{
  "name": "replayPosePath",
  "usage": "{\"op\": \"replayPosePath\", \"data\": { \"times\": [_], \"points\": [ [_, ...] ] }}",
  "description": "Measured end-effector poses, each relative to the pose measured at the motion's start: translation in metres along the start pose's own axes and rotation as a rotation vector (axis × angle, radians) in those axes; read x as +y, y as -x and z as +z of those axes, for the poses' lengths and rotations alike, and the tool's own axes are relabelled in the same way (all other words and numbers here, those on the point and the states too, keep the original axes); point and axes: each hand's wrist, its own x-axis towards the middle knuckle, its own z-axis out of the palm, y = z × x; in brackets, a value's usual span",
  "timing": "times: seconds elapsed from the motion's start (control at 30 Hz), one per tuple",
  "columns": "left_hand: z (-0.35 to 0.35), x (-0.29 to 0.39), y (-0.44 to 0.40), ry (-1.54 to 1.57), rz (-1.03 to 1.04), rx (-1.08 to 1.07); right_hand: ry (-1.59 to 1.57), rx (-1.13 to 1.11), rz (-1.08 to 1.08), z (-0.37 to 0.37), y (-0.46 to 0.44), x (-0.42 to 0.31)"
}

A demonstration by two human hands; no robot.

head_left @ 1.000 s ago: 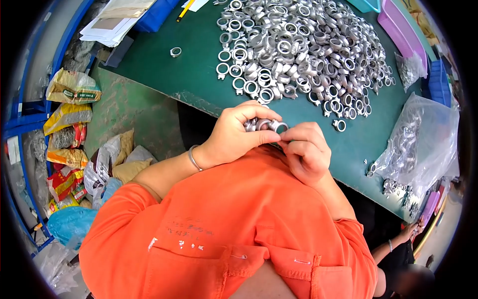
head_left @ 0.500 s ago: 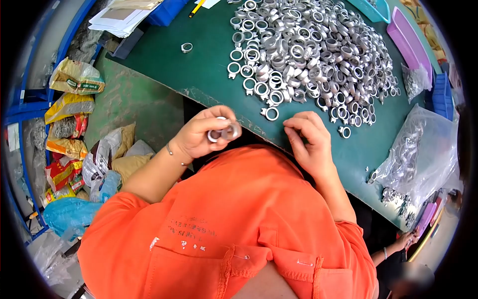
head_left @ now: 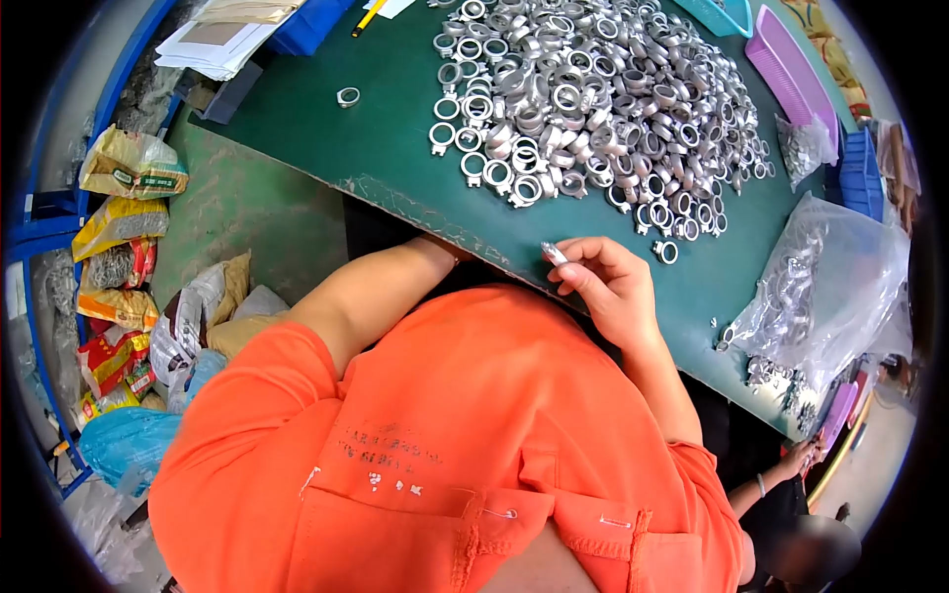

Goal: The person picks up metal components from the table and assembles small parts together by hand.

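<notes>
Between the thumb and fingers of my right hand (head_left: pixel 608 282), a metal ring clamp (head_left: pixel 555 254) is held edge-on, just above the near edge of the green table (head_left: pixel 415 178). My left forearm (head_left: pixel 386 287) reaches in under that edge, and the table hides the left hand. Beyond my right hand lies a large heap of similar silver ring clamps (head_left: pixel 593 99). One ring clamp (head_left: pixel 665 252) lies apart at the heap's near side, and another ring clamp (head_left: pixel 347 97) lies alone at the far left.
A clear plastic bag (head_left: pixel 830 287) with metal parts sits at the table's right, near a pink basket (head_left: pixel 791 74) and a blue bin (head_left: pixel 860 178). Papers (head_left: pixel 222 44) lie at the far left. Sacks (head_left: pixel 133 163) stack on the left. Another person's hand (head_left: pixel 799 458) shows at lower right.
My left hand, which held ring clamps in front of me, has gone down under the table edge. A ring clamp is now in my right hand. The view has shifted slightly.
</notes>
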Motion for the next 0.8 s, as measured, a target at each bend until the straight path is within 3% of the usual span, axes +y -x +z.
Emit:
{"op": "replayPosePath", "data": {
  "times": [0.17,0.23,0.37,0.43,0.5,0.53,0.57,0.6,0.67,0.8],
  "points": [
    [0.005,0.005,0.005,-0.284,0.054,0.043,-0.207,-0.078,-0.005,-0.006,0.006,0.002],
    [0.005,0.005,0.020,-0.500,0.068,0.070,-0.231,-0.084,-0.164,-0.003,0.005,0.005],
    [0.005,0.013,0.074,-1.062,0.038,0.098,-0.307,-0.129,-0.225,-0.005,-0.002,0.006],
    [0.002,0.021,0.103,-1.311,0.036,0.056,-0.323,-0.144,-0.267,-0.004,-0.006,0.007],
    [-0.024,0.025,0.120,-1.523,0.246,-0.118,-0.352,-0.147,-0.282,-0.004,-0.007,0.008],
    [0.010,0.045,0.147,-1.777,0.167,-0.250,-0.375,-0.150,-0.295,-0.004,-0.007,0.009],
    [0.032,0.051,0.164,-1.828,0.134,-0.255,-0.377,-0.148,-0.297,-0.004,-0.007,0.009],
    [0.050,0.056,0.177,-1.781,0.203,-0.339,-0.345,-0.117,-0.344,-0.003,-0.007,0.010],
    [0.080,0.060,0.190,-1.277,0.109,-0.347,-0.315,-0.091,-0.399,0.000,-0.007,0.012],
    [0.111,0.045,0.171,-0.793,0.102,-0.294,0.407,0.133,-0.871,0.006,-0.013,0.004]
  ]
}}
